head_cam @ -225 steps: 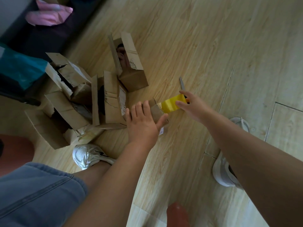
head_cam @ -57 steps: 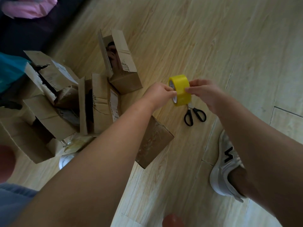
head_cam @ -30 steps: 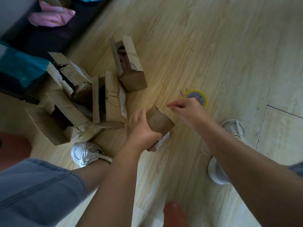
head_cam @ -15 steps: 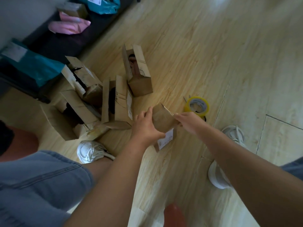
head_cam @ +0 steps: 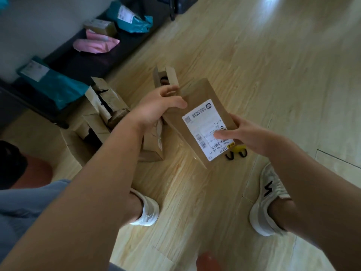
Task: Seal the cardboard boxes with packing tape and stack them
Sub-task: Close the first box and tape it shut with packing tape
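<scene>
Hands hold a brown cardboard box (head_cam: 201, 92) tilted at centre frame above the pale wooden floor (head_cam: 273, 75). The left hand (head_cam: 154, 110) has its fingers curled round the upper edge. The right hand (head_cam: 252, 137) pinches the lower corner, thumb pressing the white shipping label (head_cam: 205, 124).

Box (head_cam: 197, 102) between left hand (head_cam: 156, 109) and right hand (head_cam: 252, 136); other boxes (head_cam: 106, 112) leftward.

A plain brown cardboard box (head_cam: 197, 96) is shown bearing a white rectangular paper label (head_cam: 205, 126) printed with black text and barcodes. Beneath it, a yellow tape roll (head_cam: 239, 149) and black scissor handles (head_cam: 229, 156) are glimpsed. Pale wood-grain floor planks (head_cam: 273, 75) are seen, with white knit sneakers (head_cam: 261, 212) marked by a black zigzag, blue denim shorts (head_cam: 23, 202), teal plastic mailers (head_cam: 56, 85) and a pink plastic bag (head_cam: 95, 44).
</scene>
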Demonstrator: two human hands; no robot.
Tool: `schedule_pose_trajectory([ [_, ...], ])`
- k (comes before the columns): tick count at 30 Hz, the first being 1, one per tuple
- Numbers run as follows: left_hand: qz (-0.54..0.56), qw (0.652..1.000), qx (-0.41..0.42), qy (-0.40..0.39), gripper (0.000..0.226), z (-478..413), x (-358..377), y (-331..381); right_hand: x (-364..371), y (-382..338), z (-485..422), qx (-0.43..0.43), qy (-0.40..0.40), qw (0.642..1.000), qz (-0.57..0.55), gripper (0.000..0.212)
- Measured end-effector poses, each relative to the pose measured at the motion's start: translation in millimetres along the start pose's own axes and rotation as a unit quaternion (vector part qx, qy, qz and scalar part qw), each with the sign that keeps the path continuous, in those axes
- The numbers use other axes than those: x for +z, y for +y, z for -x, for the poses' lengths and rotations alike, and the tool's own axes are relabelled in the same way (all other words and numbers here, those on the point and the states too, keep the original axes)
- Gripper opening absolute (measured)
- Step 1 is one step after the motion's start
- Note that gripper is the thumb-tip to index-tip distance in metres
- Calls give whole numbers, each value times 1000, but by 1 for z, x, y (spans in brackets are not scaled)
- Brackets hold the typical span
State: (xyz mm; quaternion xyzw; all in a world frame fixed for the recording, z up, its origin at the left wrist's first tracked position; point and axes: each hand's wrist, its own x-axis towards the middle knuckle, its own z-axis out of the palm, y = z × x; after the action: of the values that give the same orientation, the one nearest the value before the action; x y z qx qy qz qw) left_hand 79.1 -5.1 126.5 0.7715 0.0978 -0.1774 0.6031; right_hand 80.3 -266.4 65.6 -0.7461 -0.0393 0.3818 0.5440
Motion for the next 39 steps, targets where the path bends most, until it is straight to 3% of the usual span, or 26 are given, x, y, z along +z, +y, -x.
schedule_pose_trajectory([
  [4, 110, 992, 13, 62, 69, 0, 3, -10, 3, -6, 0, -6, 30, 998, -55, 77],
  [6, 159, 983, 5, 91, 88, 1, 8, -16, 8, -11, 1, -16, 56, 994, -88, 73],
  [9, 157, 981, -35, 106, 112, 2, 18, -23, 16, -13, -4, -2, 117, 988, -101, 83],
  [15, 139, 986, -76, 47, 78, 9, 38, -31, 23, -16, -4, 0, 159, 977, -142, 66],
  [18, 157, 983, -71, 66, 53, 9, 38, -28, 22, -19, 2, -6, 145, 980, -139, 58],
  [22, 185, 976, -68, 90, 55, 8, 34, -28, 20, -25, 7, -9, 91, 987, -130, 54],
  [25, 163, 981, -78, 64, 55, 5, 34, -33, 15, -24, 7, -2, 110, 987, -121, 62],
  [27, 112, 986, -77, 100, 74, 3, 32, -36, 9, -24, 5, 3, 153, 985, -84, 77],
  [30, -153, 964, -27, 215, 103, 0, 23, -33, 3, -31, 7, 7, 193, 980, 42, 80],
  [32, -341, 923, 41, 171, 105, -1, 21, -25, 2, -37, 6, -10, 193, 962, 195, 78],
  [34, -473, 874, 81, 73, 108, -7, 23, -23, 4, -41, 3, -39, 176, 924, 338, 79],
  [36, -538, 838, 88, -9, 112, -13, 27, -27, 8, -44, 0, -73, 146, 897, 410, 81],
  [39, -563, 820, 88, -57, 116, -17, 28, -37, 10, -49, -1, -115, 104, 897, 415, 80],
])
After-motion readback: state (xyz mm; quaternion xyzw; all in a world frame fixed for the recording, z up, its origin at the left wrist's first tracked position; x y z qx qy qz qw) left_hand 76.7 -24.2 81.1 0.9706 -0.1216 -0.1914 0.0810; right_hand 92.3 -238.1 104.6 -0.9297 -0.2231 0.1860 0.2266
